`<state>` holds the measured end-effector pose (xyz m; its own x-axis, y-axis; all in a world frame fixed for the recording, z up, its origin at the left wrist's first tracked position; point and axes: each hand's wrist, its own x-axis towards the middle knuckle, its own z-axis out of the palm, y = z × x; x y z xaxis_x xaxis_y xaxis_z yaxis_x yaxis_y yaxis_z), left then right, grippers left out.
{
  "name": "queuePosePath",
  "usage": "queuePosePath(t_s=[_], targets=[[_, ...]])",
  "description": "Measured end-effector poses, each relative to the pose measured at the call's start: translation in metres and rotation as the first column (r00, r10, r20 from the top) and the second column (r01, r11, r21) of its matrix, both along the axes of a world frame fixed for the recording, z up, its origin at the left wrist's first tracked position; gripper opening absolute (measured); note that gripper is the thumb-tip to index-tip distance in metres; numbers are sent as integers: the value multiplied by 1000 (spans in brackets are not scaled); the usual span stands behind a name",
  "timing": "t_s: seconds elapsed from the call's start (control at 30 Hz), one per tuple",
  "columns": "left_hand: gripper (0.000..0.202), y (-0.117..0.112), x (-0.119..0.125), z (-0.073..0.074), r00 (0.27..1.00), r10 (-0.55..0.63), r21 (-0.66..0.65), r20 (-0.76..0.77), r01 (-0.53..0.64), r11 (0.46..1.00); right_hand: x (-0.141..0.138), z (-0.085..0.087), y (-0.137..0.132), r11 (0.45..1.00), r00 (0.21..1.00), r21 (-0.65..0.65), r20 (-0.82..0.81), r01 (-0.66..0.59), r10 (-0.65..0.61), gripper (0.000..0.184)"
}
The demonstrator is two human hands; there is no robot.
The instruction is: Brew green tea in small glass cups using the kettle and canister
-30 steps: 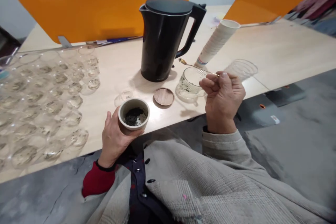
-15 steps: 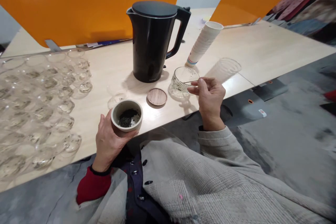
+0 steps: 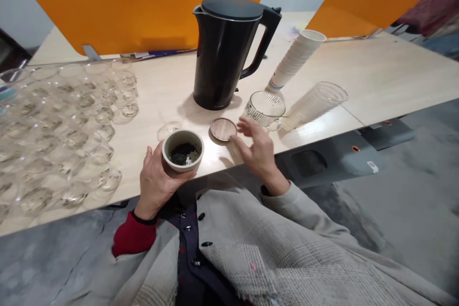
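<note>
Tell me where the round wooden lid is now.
In the head view, the wooden lid lies on the table near the middle, before the black kettle, between the tea bowl and the glass cup.

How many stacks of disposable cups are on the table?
2. The white stack lies just right of the kettle; the clear stack lies in front of it, right of the glass mug. None seems hidden.

One kettle [image 3: 224, 57], one jar [image 3: 181, 166], one lid [image 3: 223, 129]

Even indoor light, soft shadows, edges warped, right hand [image 3: 256, 148] slightly blurred.
</note>
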<state>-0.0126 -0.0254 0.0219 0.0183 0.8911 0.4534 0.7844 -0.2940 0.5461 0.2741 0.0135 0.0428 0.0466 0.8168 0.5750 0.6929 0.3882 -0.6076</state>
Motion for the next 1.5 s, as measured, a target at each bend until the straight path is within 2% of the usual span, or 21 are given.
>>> queuePosePath(t_s=[0.1, 0.2, 0.3, 0.4, 0.5, 0.57, 0.67, 0.73, 0.87, 1.07, 1.3, 1.5], targets=[[99, 0, 0, -2, 1000, -4, 3, -15, 4, 1000, -10, -12, 32, 991, 951, -135, 303, -18, 58, 66], [102, 0, -1, -3, 1000, -10, -10, -22, 10, 1000, -16, -19, 52, 970, 895, -241, 424, -35, 137, 74], [103, 0, -1, -3, 1000, -19, -12, -19, 19, 1000, -17, -23, 54, 964, 894, -256, 414, -69, 174, 71], [102, 0, 0, -4, 1000, -20, -2, -19, 20, 1000, -16, -18, 45, 976, 939, -195, 307, -96, 154, 69], [103, 0, 1, -5, 999, -28, 18, -34, 29, 999, -23, 4, 29, 971, 963, -96, 138, -220, 232, 68], [103, 0, 1, -6, 998, -33, 41, -52, 35, 999, -34, 24, 18, 942, 938, -36, 83, -335, 337, 68], [101, 0, 1, -8, 996, -36, 64, -86, 41, 997, -59, 50, 6, 887, 874, -15, 163, -462, 458, 73], [97, 0, 1, -9, 994, -40, 68, -106, 47, 997, -77, 58, 1, 864, 827, -41, 272, -502, 493, 77], [90, 1, 1, -12, 992, -52, 95, -119, 63, 993, -102, 55, -1, 880, 765, -105, 453, -463, 457, 73], [85, 0, 1, -13, 991, -75, 67, -111, 82, 994, -109, 45, 1, 885, 710, -137, 548, -445, 442, 69], [92, 1, -1, -15, 992, -107, 42, -67, 110, 993, -106, 42, 2, 872, 714, -193, 509, -449, 481, 89], [106, 2, -3, -9, 990, -133, -38, -38, 132, 991, -93, 42, 10, 856, 770, -157, 381, -492, 512, 80]])
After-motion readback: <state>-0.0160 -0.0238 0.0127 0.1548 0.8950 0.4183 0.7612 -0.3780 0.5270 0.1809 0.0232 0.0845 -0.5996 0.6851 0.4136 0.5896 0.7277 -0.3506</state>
